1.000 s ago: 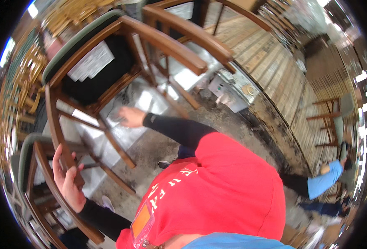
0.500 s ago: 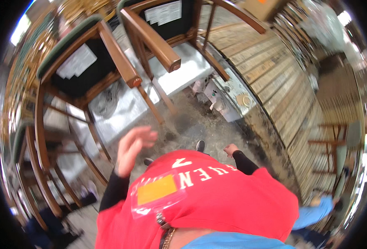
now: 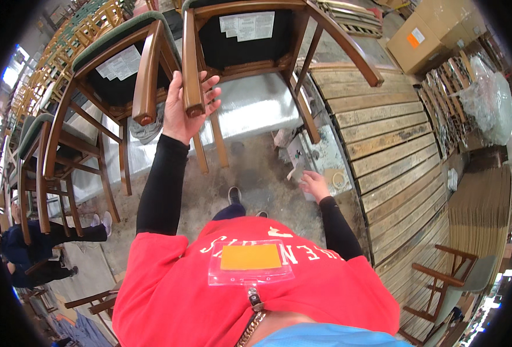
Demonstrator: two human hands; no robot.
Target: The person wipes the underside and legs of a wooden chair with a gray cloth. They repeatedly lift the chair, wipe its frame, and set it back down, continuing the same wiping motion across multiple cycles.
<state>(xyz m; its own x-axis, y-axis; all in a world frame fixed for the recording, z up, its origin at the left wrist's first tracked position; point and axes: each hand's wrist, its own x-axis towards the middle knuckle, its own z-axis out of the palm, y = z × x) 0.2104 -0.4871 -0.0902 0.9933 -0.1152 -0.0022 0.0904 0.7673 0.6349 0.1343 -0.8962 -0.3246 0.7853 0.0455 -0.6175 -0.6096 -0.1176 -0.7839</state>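
My left hand (image 3: 181, 115) is wrapped loosely around the brown wooden leg (image 3: 193, 87) of a tipped chair, its fingers showing past the leg's far side. That chair's dark underside (image 3: 227, 43) faces me, with a white label (image 3: 247, 26) on it. Just left is a second tipped chair (image 3: 145, 95) of the same kind, with a green padded seat. My right hand (image 3: 315, 185) hangs lower, fingers slightly bent and apart, close to a crumpled white scrap (image 3: 295, 174). I see no grip on the scrap. Beneath the chairs is a silvery wrapped surface (image 3: 256, 104).
A slatted wooden platform (image 3: 392, 133) runs along the right, with a cardboard box (image 3: 426, 34) beyond it. Stacked cardboard sheets (image 3: 479, 202) and another chair (image 3: 452, 280) stand at far right. Another person's dark-clad legs (image 3: 88, 231) show at left, near stacked chairs (image 3: 65, 144).
My left hand has moved up and forward from open air to the chair leg. My right hand has reached farther forward. The view has turned, and the chairs appear higher in it.
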